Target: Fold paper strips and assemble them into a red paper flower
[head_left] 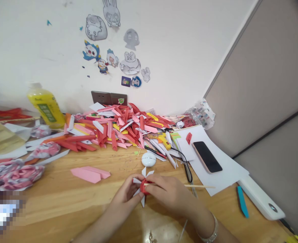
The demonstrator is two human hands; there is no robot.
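Over the front middle of the table I hold a folded-paper flower point(143, 172) with a red centre and pointed white petals. My left hand point(128, 192) is closed around its left side, thumb and fingers pinching the petals and the red part. From the right, my right hand point(168, 192) pinches a thin wooden stick point(202, 186), whose tip lies against the red centre. The stick's other end sticks out past the wrist. Just beyond the flower sits a white rounded case point(148, 159). Folded pink paper pieces point(90, 173) lie to the left.
A heap of folded paper strips point(116, 126) runs along the wall, with a yellow glue gun point(164, 140) at its right. A phone point(207, 157) lies on white paper point(225, 180). A yellow drink bottle point(46, 106) and paper chains point(14, 175) stand left.
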